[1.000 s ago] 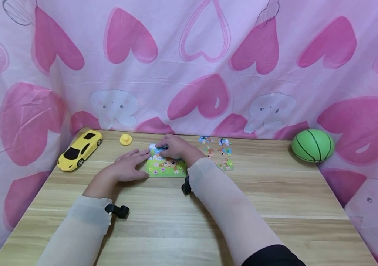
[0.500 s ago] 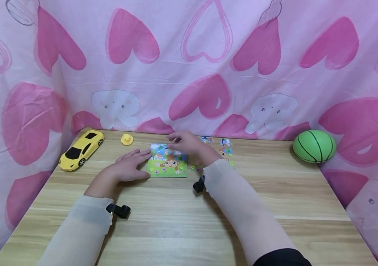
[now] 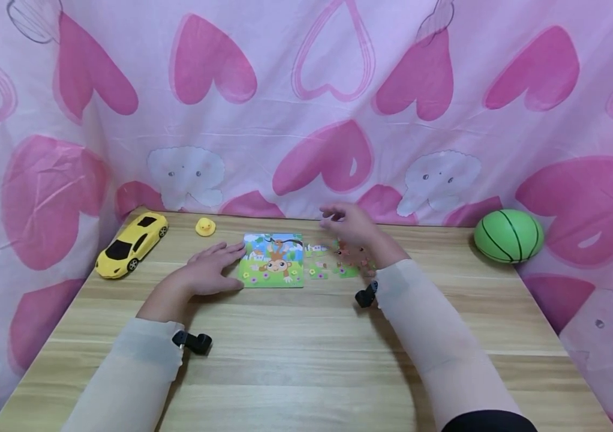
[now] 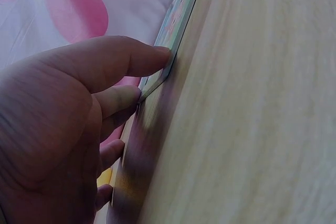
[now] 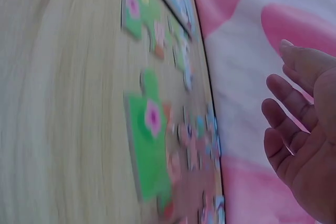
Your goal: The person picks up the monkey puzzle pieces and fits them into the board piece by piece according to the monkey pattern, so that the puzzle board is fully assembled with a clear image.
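Observation:
A jigsaw puzzle board (image 3: 270, 277) with a cartoon monkey picture lies flat near the middle of the table. My left hand (image 3: 212, 270) rests at its left side, the thumb touching the near left corner and a fingertip against the edge; the fingers are fairly straight. In the left wrist view, the thumb and index fingertip meet the corner of the board (image 4: 176, 35). My right hand (image 3: 354, 228) hovers above loose jigsaw pieces (image 3: 346, 272) right of the board, its fingers loosely bent around nothing. A green piece with a pink flower (image 5: 143, 150) shows large in the right wrist view.
A yellow toy car (image 3: 132, 245) and a small yellow rubber duck (image 3: 206, 227) stand at the back left. At the back right sits a green ball with black lines (image 3: 508, 236). A pink heart-patterned curtain (image 3: 322, 156) hangs along the table's back edge.
My right hand has lifted off the upper part of the puzzle board and moved right, over the loose pieces. The board now shows fully. My left hand has stayed at the board's edge.

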The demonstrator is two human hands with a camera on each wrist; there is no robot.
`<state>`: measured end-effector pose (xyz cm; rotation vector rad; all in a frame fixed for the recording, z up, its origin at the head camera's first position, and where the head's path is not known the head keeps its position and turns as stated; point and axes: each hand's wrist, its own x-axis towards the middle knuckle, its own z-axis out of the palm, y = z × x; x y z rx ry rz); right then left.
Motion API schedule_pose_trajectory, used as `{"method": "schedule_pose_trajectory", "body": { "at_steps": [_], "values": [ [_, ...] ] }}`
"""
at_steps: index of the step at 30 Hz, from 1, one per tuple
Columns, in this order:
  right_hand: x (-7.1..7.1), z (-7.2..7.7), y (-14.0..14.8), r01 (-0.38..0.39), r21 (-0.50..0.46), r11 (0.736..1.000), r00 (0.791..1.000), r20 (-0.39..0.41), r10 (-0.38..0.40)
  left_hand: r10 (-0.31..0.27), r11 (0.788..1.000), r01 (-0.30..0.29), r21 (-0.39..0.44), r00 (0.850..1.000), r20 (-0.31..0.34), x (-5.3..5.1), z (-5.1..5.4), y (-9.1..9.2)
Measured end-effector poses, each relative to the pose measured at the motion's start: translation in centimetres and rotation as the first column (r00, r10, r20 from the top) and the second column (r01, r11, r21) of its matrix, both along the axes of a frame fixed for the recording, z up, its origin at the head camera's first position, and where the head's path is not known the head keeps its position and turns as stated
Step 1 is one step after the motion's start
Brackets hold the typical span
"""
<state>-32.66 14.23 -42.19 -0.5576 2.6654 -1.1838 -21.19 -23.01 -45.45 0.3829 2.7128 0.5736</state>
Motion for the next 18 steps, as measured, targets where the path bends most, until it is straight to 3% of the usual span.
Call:
{"method": "schedule_pose_trajectory", "body": {
  "at_steps": [8,18],
  "values": [
    [-0.7,-0.8,2.3,0.089,-0.001,0.996,0.994,0.062,-0.089,-0.003,1.000,0.003,0.008,1.000,0.001,0.0,0.0,0.0],
    [-2.1,-2.4,3.2,0.169,0.034,0.985,0.976,0.132,-0.172,-0.002,1.000,0.002,0.015,1.000,0.005,0.0,-0.2,-0.1]
  ]
}}
